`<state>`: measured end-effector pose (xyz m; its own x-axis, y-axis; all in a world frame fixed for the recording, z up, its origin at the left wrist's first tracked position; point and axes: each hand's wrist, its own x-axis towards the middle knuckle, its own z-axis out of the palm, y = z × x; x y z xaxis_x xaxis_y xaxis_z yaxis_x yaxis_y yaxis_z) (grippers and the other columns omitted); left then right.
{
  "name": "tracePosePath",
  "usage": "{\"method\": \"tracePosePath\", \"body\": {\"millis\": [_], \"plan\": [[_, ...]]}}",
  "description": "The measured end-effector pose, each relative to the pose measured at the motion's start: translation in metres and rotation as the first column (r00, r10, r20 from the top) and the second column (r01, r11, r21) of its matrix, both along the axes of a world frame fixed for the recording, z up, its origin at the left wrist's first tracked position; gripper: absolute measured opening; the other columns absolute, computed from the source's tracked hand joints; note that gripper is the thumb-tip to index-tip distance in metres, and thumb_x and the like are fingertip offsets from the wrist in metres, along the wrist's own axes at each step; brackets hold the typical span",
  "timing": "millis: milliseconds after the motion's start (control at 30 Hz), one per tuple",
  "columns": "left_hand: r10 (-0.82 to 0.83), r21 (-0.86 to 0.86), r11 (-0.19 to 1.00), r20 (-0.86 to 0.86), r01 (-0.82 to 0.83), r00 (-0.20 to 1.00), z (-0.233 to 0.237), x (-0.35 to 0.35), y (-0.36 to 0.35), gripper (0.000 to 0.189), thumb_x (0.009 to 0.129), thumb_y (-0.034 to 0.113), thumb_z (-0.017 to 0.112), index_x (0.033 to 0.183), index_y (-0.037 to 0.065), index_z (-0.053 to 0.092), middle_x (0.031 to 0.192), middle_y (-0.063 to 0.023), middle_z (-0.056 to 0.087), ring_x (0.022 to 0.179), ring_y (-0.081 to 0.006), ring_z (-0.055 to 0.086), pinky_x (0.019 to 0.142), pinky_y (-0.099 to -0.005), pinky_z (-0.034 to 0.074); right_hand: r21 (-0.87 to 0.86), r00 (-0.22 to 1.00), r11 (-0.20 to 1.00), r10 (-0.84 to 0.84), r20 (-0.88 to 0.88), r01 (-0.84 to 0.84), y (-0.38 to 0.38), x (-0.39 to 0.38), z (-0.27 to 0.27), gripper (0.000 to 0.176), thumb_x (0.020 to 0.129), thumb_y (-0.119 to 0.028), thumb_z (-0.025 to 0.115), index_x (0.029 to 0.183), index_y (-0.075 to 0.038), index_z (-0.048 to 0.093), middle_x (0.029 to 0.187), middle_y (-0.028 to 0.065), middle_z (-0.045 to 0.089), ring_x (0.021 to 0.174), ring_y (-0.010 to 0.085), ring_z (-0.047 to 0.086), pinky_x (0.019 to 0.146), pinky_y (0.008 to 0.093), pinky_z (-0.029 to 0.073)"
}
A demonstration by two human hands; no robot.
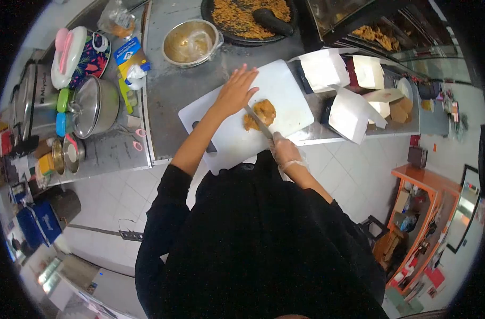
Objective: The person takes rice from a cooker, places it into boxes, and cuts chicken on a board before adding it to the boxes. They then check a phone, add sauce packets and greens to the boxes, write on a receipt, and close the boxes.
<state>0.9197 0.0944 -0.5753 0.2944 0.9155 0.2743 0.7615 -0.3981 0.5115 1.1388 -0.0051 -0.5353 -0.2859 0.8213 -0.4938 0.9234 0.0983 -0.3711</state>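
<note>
A piece of brown fried food (265,112) lies on the white cutting board (291,95). My right hand (284,150), in a clear plastic glove, is closed round the handle of a knife (260,123), whose blade lies across the food. My left hand (235,91) is bare, with its fingers stretched out over the upper left part of the board, beside the food and near the knife's tip. It holds nothing; whether its palm touches the board cannot be made out.
Beyond the board stand a metal bowl (190,43) and a stone mortar (247,20) of orange-brown paste with a dark pestle. Open white boxes (323,69) are at the right. A lidded pot (96,106) and pink scissors (139,139) are at the left.
</note>
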Motion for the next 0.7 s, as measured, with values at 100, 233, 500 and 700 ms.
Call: {"method": "tracePosePath", "body": {"millis": [100, 233, 500, 700], "plan": [[-0.100, -0.186, 0.979, -0.049, 0.089, 0.994, -0.033, 0.012, 0.009, 0.053, 0.096, 0.035, 0.040, 0.138, 0.003, 0.034, 0.145, -0.0144, 0.033, 0.138, -0.0328, 0.022, 0.113, -0.0451, 0.018, -0.086, 0.995, 0.996, -0.013, 0.096, 0.022, 0.005, -0.008, 0.017, 0.026, 0.093, -0.027, 0.046, 0.098, -0.001, 0.049, 0.079, 0.0270, 0.063, 0.079, 0.0445, 0.062, 0.071, 0.0519, 0.050], [-0.131, -0.201, 0.975, -0.180, 0.094, 0.975, -0.047, 0.013, 0.007, 0.056, 0.097, 0.037, 0.034, 0.142, 0.003, 0.028, 0.148, -0.0138, 0.026, 0.139, -0.0318, 0.018, 0.114, -0.0444, 0.015, -0.090, 0.989, 0.991, -0.093, 0.115, 0.103, -0.006, -0.008, -0.009, 0.030, 0.094, -0.029, 0.042, 0.098, 0.000, 0.048, 0.081, 0.0269, 0.063, 0.080, 0.0428, 0.063, 0.071, 0.0515, 0.050], [-0.023, -0.082, 0.997, -0.213, 0.006, 0.977, -0.060, 0.008, 0.034, 0.059, 0.097, 0.038, 0.034, 0.142, 0.001, 0.025, 0.149, -0.0162, 0.024, 0.139, -0.0346, 0.018, 0.113, -0.0464, 0.016, -0.196, 0.961, 0.980, -0.087, -0.262, 0.035, 0.039, 0.004, -0.046, 0.045, 0.085, -0.044, 0.058, 0.097, 0.000, 0.060, 0.087, 0.0285, 0.062, 0.084, 0.0398, 0.063, 0.074, 0.0458, 0.048], [-0.090, -0.158, 0.984, -0.031, 0.084, 0.995, -0.031, 0.042, 0.037, 0.058, 0.097, 0.039, 0.032, 0.143, 0.004, 0.025, 0.150, -0.0144, 0.021, 0.140, -0.0319, 0.015, 0.114, -0.0438, 0.011, 0.015, 0.999, 1.000, 0.001, 0.037, -0.002, 0.029, 0.029, 0.020, 0.035, 0.091, -0.036, 0.051, 0.094, -0.001, 0.056, 0.080, 0.0263, 0.063, 0.076, 0.0446, 0.062, 0.069, 0.0513, 0.048]]}}
